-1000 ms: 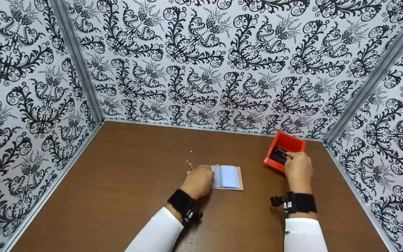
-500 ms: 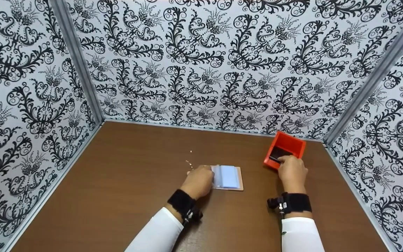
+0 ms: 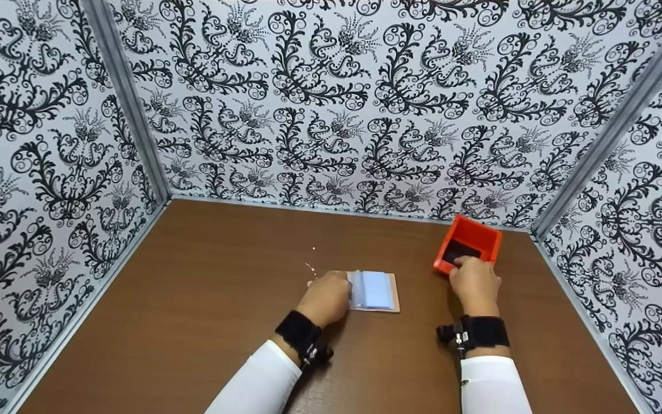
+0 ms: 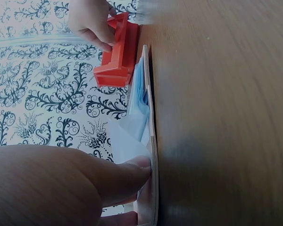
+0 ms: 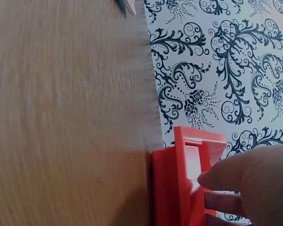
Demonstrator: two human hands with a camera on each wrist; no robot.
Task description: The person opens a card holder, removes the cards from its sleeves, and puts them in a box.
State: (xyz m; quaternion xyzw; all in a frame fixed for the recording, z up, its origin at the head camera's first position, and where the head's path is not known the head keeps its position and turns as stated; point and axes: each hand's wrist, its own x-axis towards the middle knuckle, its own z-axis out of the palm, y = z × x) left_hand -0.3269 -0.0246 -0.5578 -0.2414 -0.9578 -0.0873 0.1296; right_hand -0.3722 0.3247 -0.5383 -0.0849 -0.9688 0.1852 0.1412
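A card holder with a tan cover (image 3: 395,293) and clear plastic sleeves (image 3: 372,290) lies spread out on the table. My left hand (image 3: 326,298) grips its left side. In the left wrist view the thumb (image 4: 139,165) presses a raised clear sleeve (image 4: 125,136) against the cover, with fingers below the edge. My right hand (image 3: 474,282) reaches over the near rim of a red bin (image 3: 477,230), its fingertips at flat dark cards (image 3: 458,251) inside. In the right wrist view the thumb and fingers (image 5: 221,202) are at the bin's opening; I cannot tell whether they pinch a card.
The brown table (image 3: 222,322) meets patterned panels (image 3: 319,144) at the back and both sides. Small pale specks (image 3: 311,267) show on the table just beyond the left hand. The bin stands near the back right corner.
My right hand has moved left and slightly nearer along the bin's front rim. The card edge seen at its fingertips has dropped from sight. The left hand and card holder stay put.
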